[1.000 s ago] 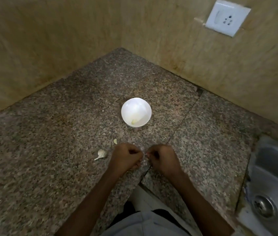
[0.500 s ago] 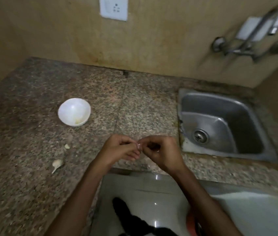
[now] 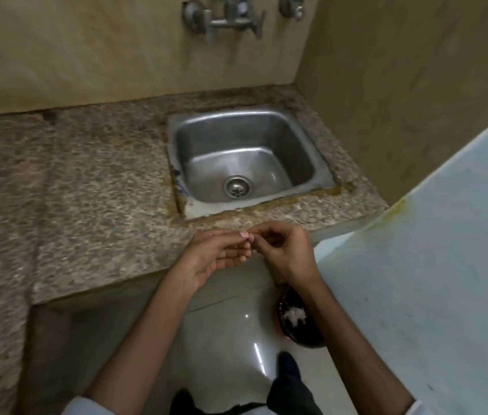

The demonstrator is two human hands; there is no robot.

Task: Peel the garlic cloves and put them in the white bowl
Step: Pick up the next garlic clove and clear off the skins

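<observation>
View has swung right since the earlier frames, bowl now out of frame; left hand (image 3: pixel 218 256) and right hand (image 3: pixel 284 250) pinch a small pale bit, probably a clove (image 3: pixel 245 234), over the worktop's (image 3: pixel 87 190) front edge by the sink (image 3: pixel 320 172); peeling unfinished.

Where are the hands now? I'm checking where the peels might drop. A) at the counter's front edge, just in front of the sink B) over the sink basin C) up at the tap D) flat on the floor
A: the left hand and right hand meet fingertip to fingertip at the counter edge, just in front of the sink.
</observation>
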